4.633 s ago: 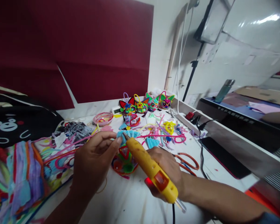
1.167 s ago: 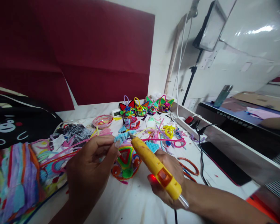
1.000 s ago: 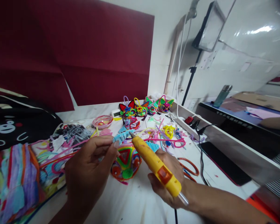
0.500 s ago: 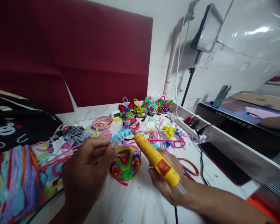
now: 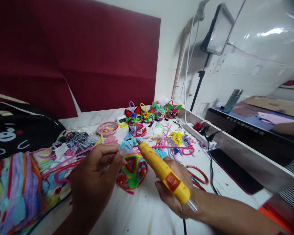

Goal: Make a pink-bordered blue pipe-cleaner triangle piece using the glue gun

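Between the thumb and fingertips of my left hand (image 5: 98, 176) is a light blue fuzzy strip (image 5: 127, 144), bent in waves. My right hand (image 5: 175, 186) is wrapped round a yellow glue gun (image 5: 161, 168) that points up and to the left. Its dark nozzle is close to the strip's right end; whether they touch I cannot tell. Just below, on the white table (image 5: 142, 215), lies a round multicoloured pipe-cleaner face (image 5: 133, 173) with orange eyes and a green nose, partly covered by my left fingertips.
Finished animal heads (image 5: 148, 114) line the back wall. Pipe cleaners (image 5: 176, 140) and orange-handled scissors (image 5: 198, 174) lie behind and right. A power strip (image 5: 198, 133) and black phone (image 5: 235, 169) are further right. Fuzzy strips (image 5: 22, 189) fill the left. Another person's arm (image 5: 285, 128) shows far right.
My left hand has shifted slightly right with the blue strip. The glue gun has moved slightly down and left.
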Demonstrator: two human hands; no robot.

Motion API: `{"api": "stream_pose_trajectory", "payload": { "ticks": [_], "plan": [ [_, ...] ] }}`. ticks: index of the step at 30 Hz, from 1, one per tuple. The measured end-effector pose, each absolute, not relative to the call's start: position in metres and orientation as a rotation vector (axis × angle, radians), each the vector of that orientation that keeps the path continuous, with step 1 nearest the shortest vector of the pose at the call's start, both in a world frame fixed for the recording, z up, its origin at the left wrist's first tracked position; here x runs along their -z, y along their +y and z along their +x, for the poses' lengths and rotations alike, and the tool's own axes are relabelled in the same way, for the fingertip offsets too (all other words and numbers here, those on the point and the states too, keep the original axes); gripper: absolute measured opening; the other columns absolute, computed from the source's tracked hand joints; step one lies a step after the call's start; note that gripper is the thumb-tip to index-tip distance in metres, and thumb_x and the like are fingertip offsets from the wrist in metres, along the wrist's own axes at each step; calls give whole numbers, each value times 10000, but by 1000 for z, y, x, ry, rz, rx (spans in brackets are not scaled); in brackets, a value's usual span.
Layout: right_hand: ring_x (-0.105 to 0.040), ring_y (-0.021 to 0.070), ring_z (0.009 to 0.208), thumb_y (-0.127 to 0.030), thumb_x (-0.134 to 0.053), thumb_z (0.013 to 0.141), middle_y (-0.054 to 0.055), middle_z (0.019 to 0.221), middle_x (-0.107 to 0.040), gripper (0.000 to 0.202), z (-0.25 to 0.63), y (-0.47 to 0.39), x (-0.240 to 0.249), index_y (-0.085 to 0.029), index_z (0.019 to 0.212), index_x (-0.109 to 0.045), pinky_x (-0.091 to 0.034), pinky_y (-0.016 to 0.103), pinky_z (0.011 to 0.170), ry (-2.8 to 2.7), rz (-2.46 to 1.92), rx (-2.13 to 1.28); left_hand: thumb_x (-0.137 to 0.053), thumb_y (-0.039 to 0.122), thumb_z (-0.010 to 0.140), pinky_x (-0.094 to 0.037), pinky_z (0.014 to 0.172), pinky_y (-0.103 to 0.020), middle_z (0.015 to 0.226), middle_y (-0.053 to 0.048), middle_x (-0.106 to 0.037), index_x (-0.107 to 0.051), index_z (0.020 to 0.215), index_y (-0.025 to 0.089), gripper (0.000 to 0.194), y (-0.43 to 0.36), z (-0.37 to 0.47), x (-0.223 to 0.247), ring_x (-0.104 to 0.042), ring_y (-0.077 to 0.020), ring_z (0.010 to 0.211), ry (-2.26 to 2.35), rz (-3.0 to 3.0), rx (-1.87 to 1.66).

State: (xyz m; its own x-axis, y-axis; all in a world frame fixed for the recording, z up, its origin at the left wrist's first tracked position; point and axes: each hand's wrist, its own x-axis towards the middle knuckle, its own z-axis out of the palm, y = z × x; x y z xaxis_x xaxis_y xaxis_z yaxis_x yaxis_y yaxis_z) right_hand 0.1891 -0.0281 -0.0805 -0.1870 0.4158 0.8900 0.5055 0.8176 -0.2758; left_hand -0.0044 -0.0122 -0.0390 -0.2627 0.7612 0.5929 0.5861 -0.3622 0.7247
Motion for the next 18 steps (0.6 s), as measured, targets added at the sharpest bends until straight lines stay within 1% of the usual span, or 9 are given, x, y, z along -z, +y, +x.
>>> {"api": "stream_pose_trajectory", "payload": {
  "ticks": [3, 7, 12, 15, 18],
  "plan": [
    [-566, 163, 629, -336, -448, 944, 24, 716, -546, 164, 189, -29, 80, -190, 919, -519, -459, 286, 548, -1798, -683, 87, -706, 382, 727, -576, 532, -212, 652, 57, -692, -616, 822, 241, 194, -13, -2, 37, -684, -145, 559, 1565, 1664, -1693],
    [-567, 165, 613, -341, -456, 941, 18, 702, -546, 155, 189, -29, 78, -199, 915, -515, -463, 290, 535, -1797, -696, 78, -707, 367, 725, -558, 538, -194, 605, 68, -675, -616, 808, 244, 174, -15, 3, 33, -671, -135, 553, 1592, 1599, -1702],
    [-580, 171, 635, -305, -449, 937, 28, 701, -558, 131, 189, -29, 74, -193, 922, -515, -469, 290, 544, -1813, -676, 125, -719, 382, 705, -565, 532, -219, 655, 54, -700, -631, 789, 243, 185, -16, 5, 33, -680, -150, 552, 1598, 1550, -1701],
    [-563, 162, 612, -323, -445, 943, 23, 695, -548, 146, 190, -29, 75, -194, 919, -509, -455, 288, 530, -1818, -690, 106, -721, 389, 702, -565, 542, -215, 689, 49, -716, -636, 787, 244, 188, -15, 5, 34, -680, -145, 550, 1617, 1556, -1710],
    [-556, 161, 603, -342, -436, 948, 20, 687, -543, 159, 189, -30, 75, -199, 911, -497, -447, 289, 519, -1832, -697, 98, -708, 394, 715, -560, 537, -214, 666, 46, -711, -636, 801, 236, 194, -15, 4, 34, -679, -147, 544, 1629, 1623, -1671]
  ]
}}
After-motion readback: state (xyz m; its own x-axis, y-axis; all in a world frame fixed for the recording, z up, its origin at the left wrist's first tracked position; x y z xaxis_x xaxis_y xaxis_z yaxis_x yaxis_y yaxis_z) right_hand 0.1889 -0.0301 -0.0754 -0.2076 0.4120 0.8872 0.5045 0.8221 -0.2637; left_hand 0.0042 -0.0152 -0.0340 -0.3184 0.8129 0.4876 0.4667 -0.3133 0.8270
